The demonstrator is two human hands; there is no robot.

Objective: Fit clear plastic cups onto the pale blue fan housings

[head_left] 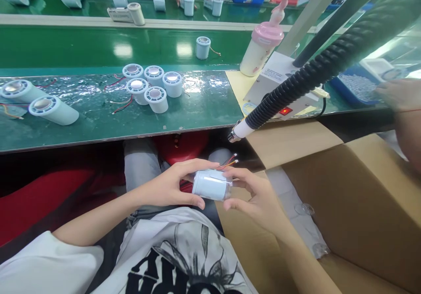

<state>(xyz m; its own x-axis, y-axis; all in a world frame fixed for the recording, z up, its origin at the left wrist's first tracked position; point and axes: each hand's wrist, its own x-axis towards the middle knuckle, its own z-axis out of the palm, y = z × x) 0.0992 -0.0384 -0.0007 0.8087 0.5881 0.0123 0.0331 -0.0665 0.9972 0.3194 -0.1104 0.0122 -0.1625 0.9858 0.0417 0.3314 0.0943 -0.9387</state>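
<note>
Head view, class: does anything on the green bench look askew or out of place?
Yes. Five pale blue cylinders stand upright in a cluster, but two more lie tipped on their sides at the left end, with loose wires trailing beside them. Both hands, left hand and right hand, hold another cylinder below the bench.

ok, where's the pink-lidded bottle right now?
In the head view the pink-lidded bottle stands upper right of centre on the green bench, leaning against the white box with the black corrugated hose.
</note>
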